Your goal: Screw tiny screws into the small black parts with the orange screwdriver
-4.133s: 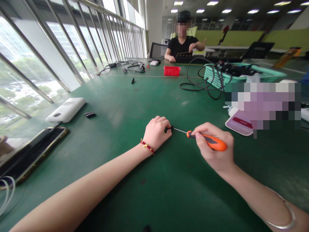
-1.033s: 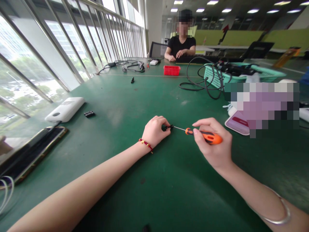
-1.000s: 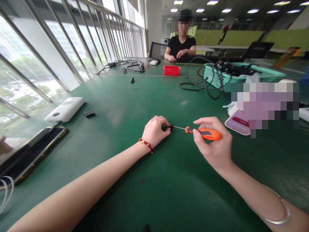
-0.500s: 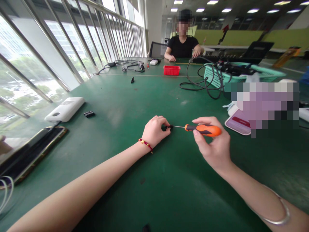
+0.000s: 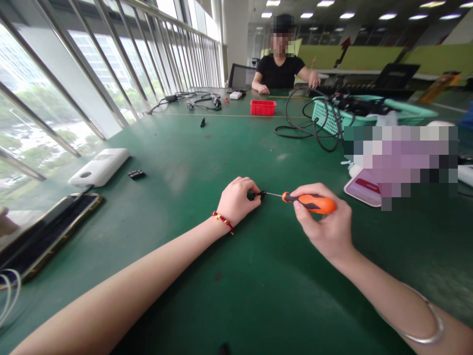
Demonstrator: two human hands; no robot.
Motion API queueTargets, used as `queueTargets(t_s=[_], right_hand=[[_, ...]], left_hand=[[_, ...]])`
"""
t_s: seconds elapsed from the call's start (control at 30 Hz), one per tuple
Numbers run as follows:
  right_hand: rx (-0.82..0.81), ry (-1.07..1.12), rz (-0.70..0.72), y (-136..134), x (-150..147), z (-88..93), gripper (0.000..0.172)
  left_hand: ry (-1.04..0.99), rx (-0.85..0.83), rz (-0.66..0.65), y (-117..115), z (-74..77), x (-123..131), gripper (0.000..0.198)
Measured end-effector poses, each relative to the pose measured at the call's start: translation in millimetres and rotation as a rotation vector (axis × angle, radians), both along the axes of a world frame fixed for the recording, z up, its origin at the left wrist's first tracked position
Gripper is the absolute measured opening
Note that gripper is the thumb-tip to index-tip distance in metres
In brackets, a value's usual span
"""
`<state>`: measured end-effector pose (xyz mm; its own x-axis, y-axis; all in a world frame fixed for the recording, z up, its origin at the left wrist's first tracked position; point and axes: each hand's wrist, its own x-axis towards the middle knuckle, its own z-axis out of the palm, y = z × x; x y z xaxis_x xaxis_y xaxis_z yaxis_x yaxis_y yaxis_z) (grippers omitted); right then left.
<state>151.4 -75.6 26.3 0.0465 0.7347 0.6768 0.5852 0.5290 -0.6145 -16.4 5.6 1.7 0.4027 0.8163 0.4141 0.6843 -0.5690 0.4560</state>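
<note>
My left hand (image 5: 239, 199) rests near the middle of the green table (image 5: 185, 162), its thumb and forefinger pinching a small black part (image 5: 262, 193) whose kind I cannot make out. From the right, my right hand (image 5: 328, 222) grips an orange and black screwdriver (image 5: 318, 203) by its handle, thumb and fingertips around it. The screwdriver lies nearly level, and its thin metal shaft reaches left to the black part. The tip meets the part, but how it sits there is too small to see.
A small black block (image 5: 136, 174), a white power bank (image 5: 99, 167) and a phone (image 5: 48, 236) lie left. Farther back are a red bin (image 5: 263, 107), a black piece (image 5: 203, 122) and a teal basket (image 5: 325, 118) with black cables. A person (image 5: 279, 71) sits opposite.
My right fingers have shifted along the screwdriver handle, which has turned and tilted slightly. My left hand has stayed put. The person opposite has moved one hand toward the basket side.
</note>
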Motion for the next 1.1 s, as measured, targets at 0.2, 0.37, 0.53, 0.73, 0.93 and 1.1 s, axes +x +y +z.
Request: queueTargets(t_s=[0.2,0.37,0.53,0.73,0.93,1.1], right_hand=[[-0.044,-0.014,0.118,-1.1,2.5,1.1,0.007],[-0.071,0.02,0.131,-1.5,1.0,1.8,0.004],[-0.078,0.074,0.047,-0.6,-0.4,1.2,0.014],[-0.047,0.068,-0.014,0.5,-0.2,-0.4,0.017],[-0.058,0.086,-0.019,0.6,-1.0,0.7,0.016],[-0.03,0.048,-0.084,1.4,-1.3,1.7,0.011]], left_hand=[[0.004,-0.001,0.002,0.2,-0.6,-0.6,0.005],[0.0,0.001,-0.002,0.1,-0.1,0.0,0.005],[0.001,0.005,-0.001,0.0,0.0,-0.4,0.005],[-0.003,0.003,-0.002,-0.5,-0.5,-0.2,0.006],[-0.001,0.002,0.002,0.1,-0.5,0.1,0.005],[0.005,0.007,-0.003,0.0,-1.2,-0.3,0.005]])
